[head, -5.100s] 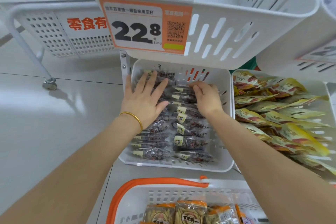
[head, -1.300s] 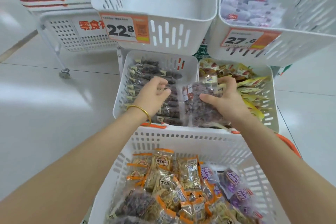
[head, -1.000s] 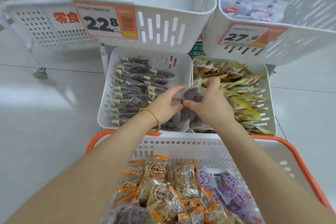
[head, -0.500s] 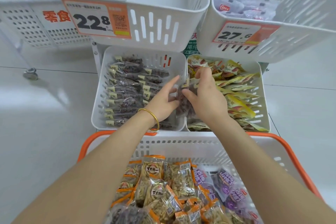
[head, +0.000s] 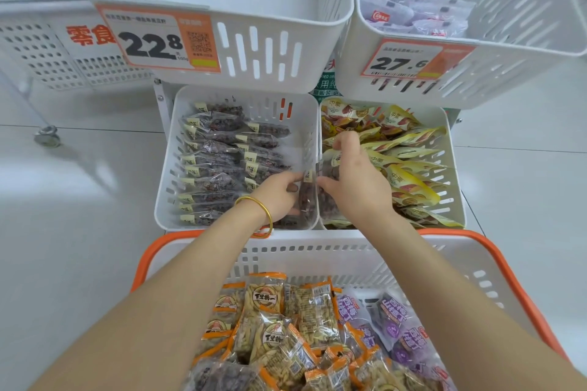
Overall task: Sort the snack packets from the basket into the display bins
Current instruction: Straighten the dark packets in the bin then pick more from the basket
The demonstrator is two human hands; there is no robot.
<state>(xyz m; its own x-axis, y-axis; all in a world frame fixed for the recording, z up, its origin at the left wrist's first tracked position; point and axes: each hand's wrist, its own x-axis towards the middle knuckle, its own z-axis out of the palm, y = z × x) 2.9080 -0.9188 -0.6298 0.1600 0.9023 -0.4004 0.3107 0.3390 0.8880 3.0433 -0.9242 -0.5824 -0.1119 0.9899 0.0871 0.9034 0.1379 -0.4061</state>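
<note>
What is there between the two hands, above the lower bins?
In the head view, dark snack packets lie between the left hand and the right hand; both hands grip them.

There was only one camera, worn on the person's head and facing forward and steeply down along both arms (head: 178,289). The basket (head: 317,255) sat close under it, the lower bins (head: 162,187) just beyond, and the upper bins (head: 270,51) were cut off at the top edge. It was a wide, bowed view.

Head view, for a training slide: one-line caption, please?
The left hand and right hand grip clear packets of dark snacks at the edge of the lower left bin, beyond the basket.
</note>
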